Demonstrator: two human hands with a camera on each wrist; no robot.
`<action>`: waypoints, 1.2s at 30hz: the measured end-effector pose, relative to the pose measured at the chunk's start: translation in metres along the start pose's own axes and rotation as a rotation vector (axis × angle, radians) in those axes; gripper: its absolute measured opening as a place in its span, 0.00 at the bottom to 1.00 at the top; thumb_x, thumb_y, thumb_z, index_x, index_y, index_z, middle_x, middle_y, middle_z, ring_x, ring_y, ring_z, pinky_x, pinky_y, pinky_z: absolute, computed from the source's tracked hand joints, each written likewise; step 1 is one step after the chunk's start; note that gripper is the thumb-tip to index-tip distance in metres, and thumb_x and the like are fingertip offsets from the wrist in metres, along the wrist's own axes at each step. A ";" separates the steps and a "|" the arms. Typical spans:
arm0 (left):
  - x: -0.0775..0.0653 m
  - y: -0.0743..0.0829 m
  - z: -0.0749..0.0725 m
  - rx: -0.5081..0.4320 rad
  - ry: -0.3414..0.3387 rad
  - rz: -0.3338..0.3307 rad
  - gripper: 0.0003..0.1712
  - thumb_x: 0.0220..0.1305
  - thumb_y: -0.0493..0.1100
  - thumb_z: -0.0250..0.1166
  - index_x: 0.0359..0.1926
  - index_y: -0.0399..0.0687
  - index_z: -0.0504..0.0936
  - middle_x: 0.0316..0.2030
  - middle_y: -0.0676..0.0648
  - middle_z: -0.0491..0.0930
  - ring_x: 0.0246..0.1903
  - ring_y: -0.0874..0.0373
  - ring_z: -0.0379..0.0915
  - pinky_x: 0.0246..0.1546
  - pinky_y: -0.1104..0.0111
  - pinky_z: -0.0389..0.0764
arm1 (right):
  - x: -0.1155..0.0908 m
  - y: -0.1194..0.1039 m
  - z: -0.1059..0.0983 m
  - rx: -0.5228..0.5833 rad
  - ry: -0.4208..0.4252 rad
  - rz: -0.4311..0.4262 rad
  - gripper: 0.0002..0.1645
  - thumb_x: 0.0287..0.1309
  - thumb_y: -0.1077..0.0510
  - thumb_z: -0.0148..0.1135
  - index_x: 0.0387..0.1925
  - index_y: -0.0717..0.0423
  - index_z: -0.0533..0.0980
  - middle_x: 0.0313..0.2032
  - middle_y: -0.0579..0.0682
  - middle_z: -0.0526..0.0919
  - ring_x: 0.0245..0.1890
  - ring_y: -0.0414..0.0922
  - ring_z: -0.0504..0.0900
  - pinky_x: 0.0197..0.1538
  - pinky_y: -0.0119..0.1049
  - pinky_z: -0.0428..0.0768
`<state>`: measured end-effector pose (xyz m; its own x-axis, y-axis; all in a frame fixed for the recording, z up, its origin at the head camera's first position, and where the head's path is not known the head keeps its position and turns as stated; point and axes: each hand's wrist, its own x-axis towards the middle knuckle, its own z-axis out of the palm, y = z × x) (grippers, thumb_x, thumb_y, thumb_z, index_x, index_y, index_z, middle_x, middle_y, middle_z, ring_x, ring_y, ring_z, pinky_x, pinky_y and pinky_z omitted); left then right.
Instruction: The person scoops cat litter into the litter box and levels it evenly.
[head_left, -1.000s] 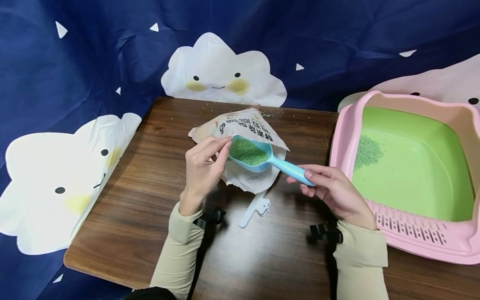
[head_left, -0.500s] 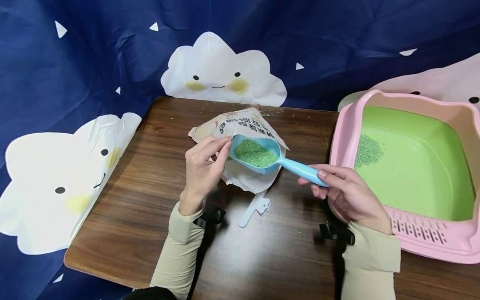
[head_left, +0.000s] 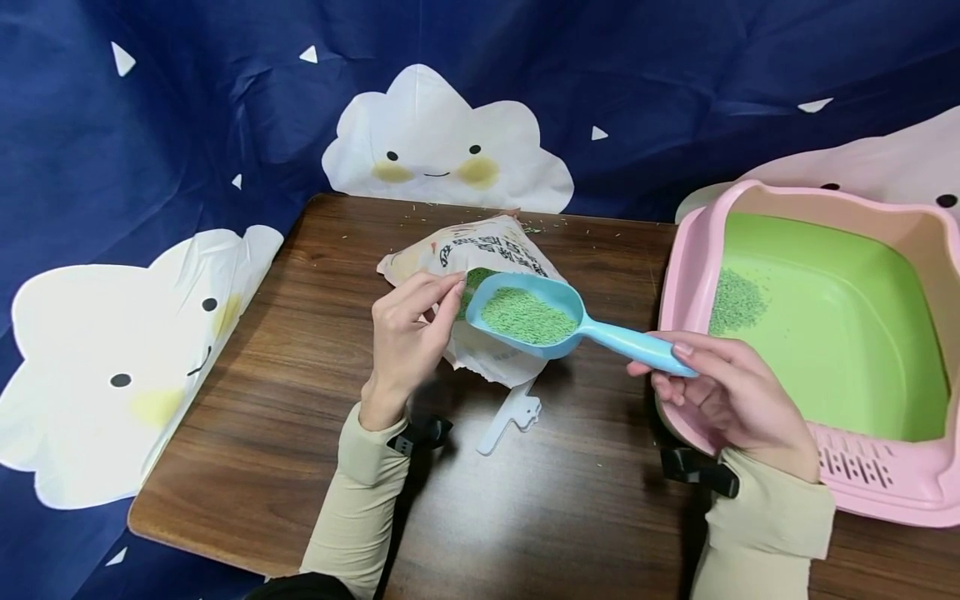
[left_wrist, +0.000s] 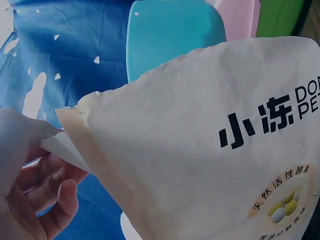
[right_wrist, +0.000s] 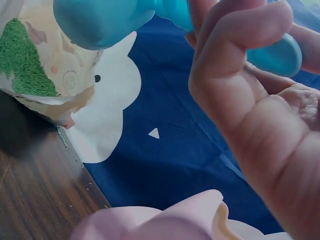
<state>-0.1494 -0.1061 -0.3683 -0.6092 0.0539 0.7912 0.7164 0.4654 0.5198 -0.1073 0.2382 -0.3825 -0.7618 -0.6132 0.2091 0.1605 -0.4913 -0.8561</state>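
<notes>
The right hand grips the end of a blue scoop by its handle, thumb on top; the bowl reaches leftward from the grip, carrying green pellets. The left hand pinches the torn edge of a white printed bag, its fingertips just beside the scoop's front lip. The bowl lies over the bag's mouth, partly hiding it; whether they touch I cannot tell. A white clip lies on the wooden table, near the bag. Rightward, behind the right hand, stands a pink-rimmed green tray with a pellet patch inside its left wall.
</notes>
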 end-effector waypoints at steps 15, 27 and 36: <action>0.000 0.000 0.001 0.004 -0.002 0.005 0.07 0.60 0.32 0.63 0.36 0.34 0.88 0.25 0.44 0.84 0.19 0.62 0.68 0.20 0.79 0.68 | -0.018 -0.010 -0.004 0.140 0.065 -0.062 0.31 0.71 0.73 0.16 0.60 0.79 0.66 0.46 0.70 0.82 0.41 0.49 0.85 0.44 0.34 0.85; 0.000 0.001 0.001 -0.002 -0.005 0.008 0.07 0.60 0.32 0.63 0.35 0.34 0.88 0.25 0.44 0.84 0.19 0.62 0.68 0.20 0.79 0.68 | -0.033 -0.020 -0.005 0.205 0.247 -0.069 0.31 0.72 0.71 0.20 0.57 0.75 0.72 0.41 0.70 0.84 0.37 0.51 0.88 0.42 0.36 0.85; -0.001 0.000 0.000 0.009 0.001 0.012 0.07 0.60 0.32 0.63 0.35 0.33 0.88 0.26 0.43 0.85 0.19 0.61 0.69 0.20 0.79 0.68 | -0.048 -0.024 -0.011 0.341 0.261 -0.213 0.34 0.73 0.67 0.15 0.55 0.83 0.68 0.42 0.75 0.81 0.34 0.56 0.84 0.42 0.41 0.85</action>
<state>-0.1489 -0.1057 -0.3688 -0.6004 0.0585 0.7976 0.7205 0.4724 0.5077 -0.0813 0.2862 -0.3771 -0.9251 -0.3228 0.2001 0.1474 -0.7907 -0.5942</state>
